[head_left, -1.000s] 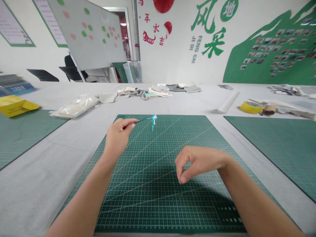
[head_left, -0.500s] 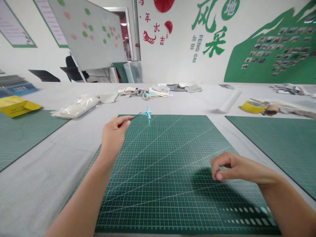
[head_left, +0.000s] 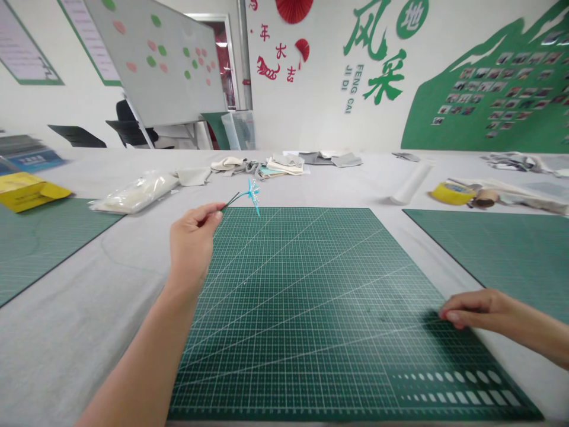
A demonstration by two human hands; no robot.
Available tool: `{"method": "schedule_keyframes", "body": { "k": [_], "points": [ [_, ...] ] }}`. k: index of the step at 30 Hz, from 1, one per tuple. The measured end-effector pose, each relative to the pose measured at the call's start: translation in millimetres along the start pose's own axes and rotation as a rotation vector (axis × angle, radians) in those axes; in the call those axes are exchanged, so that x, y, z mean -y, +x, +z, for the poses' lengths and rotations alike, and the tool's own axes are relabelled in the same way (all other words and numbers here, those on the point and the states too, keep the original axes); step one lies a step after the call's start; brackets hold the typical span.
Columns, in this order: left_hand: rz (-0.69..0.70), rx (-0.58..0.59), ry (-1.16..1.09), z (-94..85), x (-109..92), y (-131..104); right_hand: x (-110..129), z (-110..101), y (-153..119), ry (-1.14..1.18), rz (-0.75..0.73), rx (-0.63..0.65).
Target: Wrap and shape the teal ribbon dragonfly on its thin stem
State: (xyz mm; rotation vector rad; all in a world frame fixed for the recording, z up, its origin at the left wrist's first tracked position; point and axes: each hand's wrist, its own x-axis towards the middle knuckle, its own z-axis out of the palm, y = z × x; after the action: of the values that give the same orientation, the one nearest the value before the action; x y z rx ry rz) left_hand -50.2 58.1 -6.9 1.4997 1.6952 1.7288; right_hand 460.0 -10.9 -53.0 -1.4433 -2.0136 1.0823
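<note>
While the left hand (head_left: 191, 240) pinched a thin dark-green stem (head_left: 230, 200), glittery blue flower (head_left: 253, 193) attached, not yet laid down, the right hand (head_left: 482, 308) looked closed, empty to me.

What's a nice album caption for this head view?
Left hand holding a stemmed blue flower-like ornament, right hand near the right edge of a green cutting mat.

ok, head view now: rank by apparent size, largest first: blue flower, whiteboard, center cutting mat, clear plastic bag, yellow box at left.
1. center cutting mat
2. whiteboard
3. clear plastic bag and yellow box: close, box cut off by frame, so unranked
4. blue flower
</note>
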Motion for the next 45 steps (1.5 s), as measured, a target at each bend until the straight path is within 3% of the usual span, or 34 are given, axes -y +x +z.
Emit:
{"method": "schedule_keyframes", "body": {
  "k": [3,5,7,10,12,14,19,23,27,30,35,40,45],
  "points": [
    [0.002,-0.03,-0.034,-0.7,-1.8,0.8,-12.1,-8.7,-7.4,-0.107,0.153,0.12],
    [0.01,-0.039,-0.041,-1.0,-2.5,0.4,-13.3,-13.8,-11.9,-0.137,0.223,0.12],
    [0.025,-0.029,-0.018,-0.4,-4.1,-1.9,-7.2,-15.3,-11.7,-0.182,0.243,0.064],
    [0.061,0.028,0.026,3.0,-10.7,-10.1,19.4,-3.9,4.5,-0.329,0.169,-0.187],
    [0.094,0.088,0.05,6.6,-18.1,-18.1,49.1,15.3,25.4,-0.375,0.114,-0.324],
    [0.124,0.14,0.11,10.6,-26.4,-26.7,84.6,43.0,50.1,-0.301,0.034,-0.351],
    [0.165,0.215,0.141,18.0,-39.8,-42.3,162.9,125.1,104.4,0.226,-0.145,-0.105],
    [0.18,0.245,0.132,20.8,-41.8,-47.3,190.6,176.8,136.9,0.489,-0.109,-0.061],
    [0.166,0.264,0.125,22.2,-42.3,-48.4,195.2,204.9,155.8,0.699,-0.231,-0.126],
    [0.158,0.268,0.14,22.3,-42.0,-48.5,198.1,207.8,149.2,0.691,-0.227,-0.095],
    [0.203,0.282,0.194,22.0,-37.4,-48.2,211.4,184.9,113.8,0.267,-0.323,-0.179],
    [0.274,0.344,0.273,23.7,-31.0,-46.0,212.8,157.0,101.3,-0.063,-0.456,-0.386],
    [0.298,0.42,0.328,24.9,-28.2,-44.8,202.1,131.6,108.6,-0.076,-0.443,-0.575]
  ]
}}
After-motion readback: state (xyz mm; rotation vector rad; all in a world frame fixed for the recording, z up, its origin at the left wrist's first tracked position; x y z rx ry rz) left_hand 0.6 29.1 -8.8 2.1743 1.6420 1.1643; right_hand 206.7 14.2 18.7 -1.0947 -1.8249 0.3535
